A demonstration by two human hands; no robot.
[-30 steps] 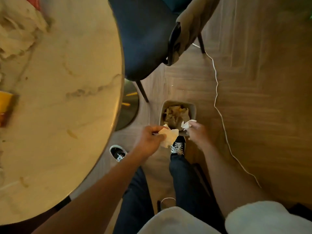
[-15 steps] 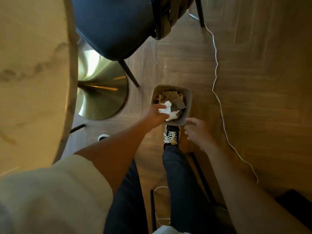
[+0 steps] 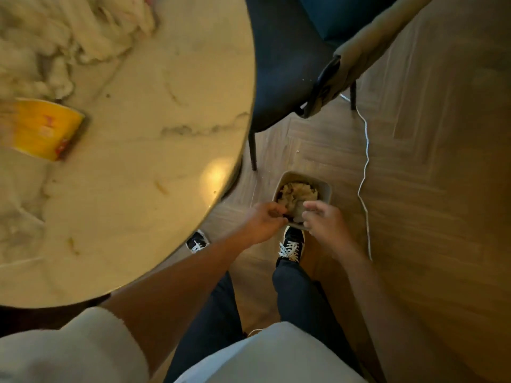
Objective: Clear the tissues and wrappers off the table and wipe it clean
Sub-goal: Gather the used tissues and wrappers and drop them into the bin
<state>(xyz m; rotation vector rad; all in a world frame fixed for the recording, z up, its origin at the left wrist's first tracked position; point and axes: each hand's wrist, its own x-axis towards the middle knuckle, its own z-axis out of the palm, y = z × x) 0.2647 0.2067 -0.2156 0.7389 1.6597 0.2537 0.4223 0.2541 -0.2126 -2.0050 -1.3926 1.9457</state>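
A round marble table (image 3: 154, 150) fills the left of the view. A heap of crumpled white tissues (image 3: 55, 45) lies at its far left, with a yellow wrapper (image 3: 41, 128) just below the heap. On the floor to the right stands a small grey bin (image 3: 326, 189), filled with crumpled tissues (image 3: 297, 193). Both hands hover over the bin's near edge. My left hand (image 3: 265, 219) has loosely curled fingers with nothing visible in them. My right hand (image 3: 323, 219) has relaxed, spread fingers and holds nothing.
A dark chair (image 3: 282, 64) with a beige garment over its back stands beyond the bin, close to the table's edge. A white cable (image 3: 365, 161) snakes over the wooden floor to the right of the bin. My right shoe (image 3: 291, 244) touches the bin's near side.
The tissues that both hands held went into the bin: first the right hand's, then the left hand's. The view has swung back left, so the table top shows again.
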